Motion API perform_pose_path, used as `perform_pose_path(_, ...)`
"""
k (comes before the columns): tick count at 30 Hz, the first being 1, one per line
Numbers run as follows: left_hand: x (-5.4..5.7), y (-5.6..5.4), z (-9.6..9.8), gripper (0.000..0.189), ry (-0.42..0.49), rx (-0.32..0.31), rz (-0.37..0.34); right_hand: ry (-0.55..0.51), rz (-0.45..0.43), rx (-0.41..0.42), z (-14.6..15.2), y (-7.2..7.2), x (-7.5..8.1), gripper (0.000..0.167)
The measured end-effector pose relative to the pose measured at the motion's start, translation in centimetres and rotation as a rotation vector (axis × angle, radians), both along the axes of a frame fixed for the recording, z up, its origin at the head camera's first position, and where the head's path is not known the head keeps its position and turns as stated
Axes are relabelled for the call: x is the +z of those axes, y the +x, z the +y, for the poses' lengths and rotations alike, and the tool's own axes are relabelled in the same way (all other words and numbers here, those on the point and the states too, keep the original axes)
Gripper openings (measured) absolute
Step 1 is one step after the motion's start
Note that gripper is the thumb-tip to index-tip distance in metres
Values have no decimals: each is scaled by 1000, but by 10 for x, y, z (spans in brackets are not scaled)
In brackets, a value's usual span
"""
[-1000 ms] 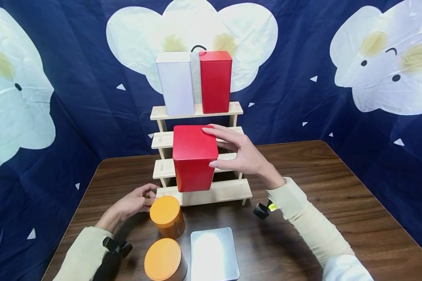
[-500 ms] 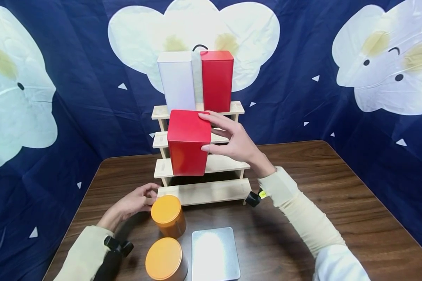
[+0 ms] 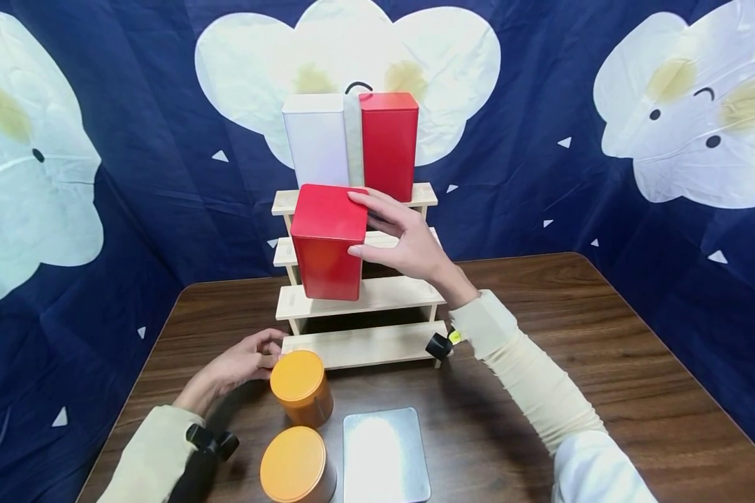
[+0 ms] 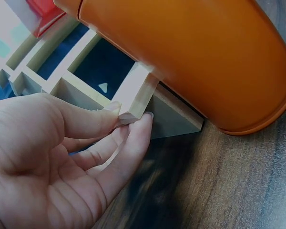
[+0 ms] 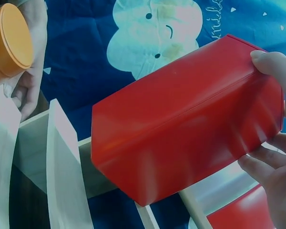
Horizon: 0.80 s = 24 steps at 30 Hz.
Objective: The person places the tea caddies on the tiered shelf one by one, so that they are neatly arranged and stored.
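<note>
My right hand [image 3: 409, 241] grips a tall red tin [image 3: 328, 244] near its lidded top, thumb on the near side and fingers on the far side. The tin is slightly tilted, in front of the middle steps of a wooden tiered shelf [image 3: 377, 344]; in the right wrist view its lower end [image 5: 117, 167] appears held above the steps. Down at the shelf's front left, my left hand [image 3: 239, 360] pinches the end of the lowest step [image 4: 136, 90] between thumb and fingertips. An orange round tin [image 3: 298, 384] stands right beside that hand.
On the top step stand a white tin [image 3: 317, 143] and another red tin [image 3: 389, 147]. A second orange tin [image 3: 294, 462] and a flat silver tin [image 3: 385, 454] are on the brown table [image 3: 541, 314]. Blue cloth [image 3: 509, 209] with cloud prints hangs around the table.
My right hand has carried the red tin upward and a little left, from before the lower steps to before the middle ones. The left hand stays on the lowest step.
</note>
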<state>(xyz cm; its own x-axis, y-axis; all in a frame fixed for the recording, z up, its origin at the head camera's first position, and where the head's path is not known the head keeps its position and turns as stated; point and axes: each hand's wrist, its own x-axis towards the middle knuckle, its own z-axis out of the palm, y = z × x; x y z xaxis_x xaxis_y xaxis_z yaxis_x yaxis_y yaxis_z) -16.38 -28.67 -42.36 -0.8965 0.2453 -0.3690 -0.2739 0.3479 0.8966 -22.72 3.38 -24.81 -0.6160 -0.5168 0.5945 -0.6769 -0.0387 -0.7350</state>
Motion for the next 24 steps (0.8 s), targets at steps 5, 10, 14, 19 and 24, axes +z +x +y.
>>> perform_pose_path(5,0,1,0,46,1,-1,-1,12,3,-22,-5,-2,2,64)
perform_pose_path(10,0,2,0,47,1,2,-3,40,25,-51,-11,-3,6,63)
perform_pose_path(14,-1,2,0,48,6,6,-9,53,23,-61,-14,-6,8,63)
perform_pose_path(19,-1,1,0,49,9,8,-7,54,-13,-57,-17,-12,12,64)
perform_pose_path(24,0,1,0,48,6,4,-3,92,-89,-85,-19,-20,18,66)
